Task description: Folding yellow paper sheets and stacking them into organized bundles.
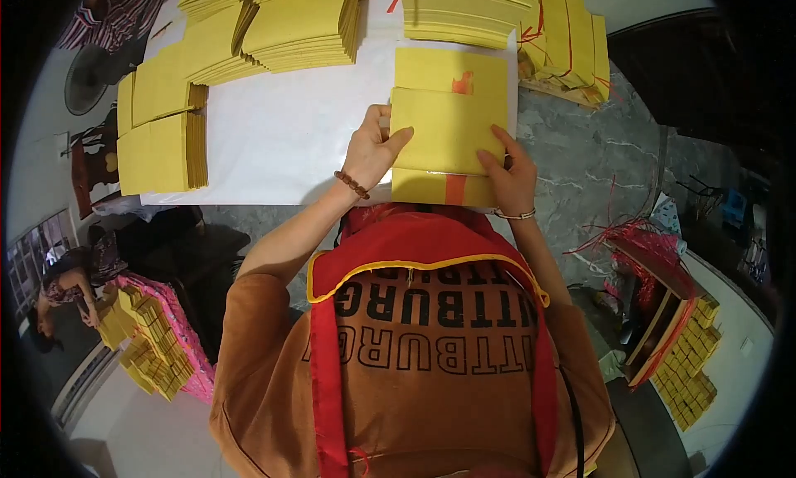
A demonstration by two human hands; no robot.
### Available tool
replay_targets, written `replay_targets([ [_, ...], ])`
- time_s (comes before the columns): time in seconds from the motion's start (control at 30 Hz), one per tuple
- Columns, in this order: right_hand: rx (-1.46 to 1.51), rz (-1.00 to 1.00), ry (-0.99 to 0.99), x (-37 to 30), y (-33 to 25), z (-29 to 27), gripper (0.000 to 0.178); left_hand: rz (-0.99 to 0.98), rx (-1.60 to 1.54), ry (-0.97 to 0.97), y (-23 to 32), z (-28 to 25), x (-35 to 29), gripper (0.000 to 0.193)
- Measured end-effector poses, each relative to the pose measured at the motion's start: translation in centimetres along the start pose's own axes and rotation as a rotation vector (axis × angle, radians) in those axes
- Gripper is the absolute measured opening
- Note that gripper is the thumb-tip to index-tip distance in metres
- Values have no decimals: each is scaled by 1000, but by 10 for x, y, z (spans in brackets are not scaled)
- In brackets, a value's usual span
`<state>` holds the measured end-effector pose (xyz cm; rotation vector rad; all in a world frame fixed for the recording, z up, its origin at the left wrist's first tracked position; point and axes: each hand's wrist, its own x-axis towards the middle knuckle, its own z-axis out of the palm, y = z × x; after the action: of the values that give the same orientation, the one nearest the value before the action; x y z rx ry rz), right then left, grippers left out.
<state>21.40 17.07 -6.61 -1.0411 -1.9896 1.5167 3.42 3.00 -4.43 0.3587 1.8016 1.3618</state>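
Note:
A stack of yellow paper (444, 130) lies at the near right of the white-covered table, in front of my body. My left hand (371, 153) grips its left edge, the thumb on top and the other fingers partly hidden. At the opposite edge my right hand (512, 177) holds the stack between thumb and fingers. More yellow paper shows beyond and on the near side of it, with an orange-red mark (463, 82) on the far part and an orange-red strip (455, 189) on the near part. How thick the held stack is, I cannot tell.
Yellow paper stacks (303, 26) line the table's far and left sides. Bundles tied with red string (572, 43) stand at the far right. Red strings (638, 254) hang over a wooden rack at right. Another person (79, 283) handles yellow paper at far left.

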Motion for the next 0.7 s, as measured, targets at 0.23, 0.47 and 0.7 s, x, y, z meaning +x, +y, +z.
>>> replay_targets([
  [0.23, -25, -19, 24, 0, 5, 3, 40, 898, 890, 222, 26, 18, -9, 46],
  [0.47, -120, -44, -4, -2, 0, 3, 41, 897, 1165, -91, -4, 44, 4, 57],
  [0.7, -748, -574, 101, -39, -16, -1, 47, 881, 1210, -97, -5, 47, 7, 54],
])
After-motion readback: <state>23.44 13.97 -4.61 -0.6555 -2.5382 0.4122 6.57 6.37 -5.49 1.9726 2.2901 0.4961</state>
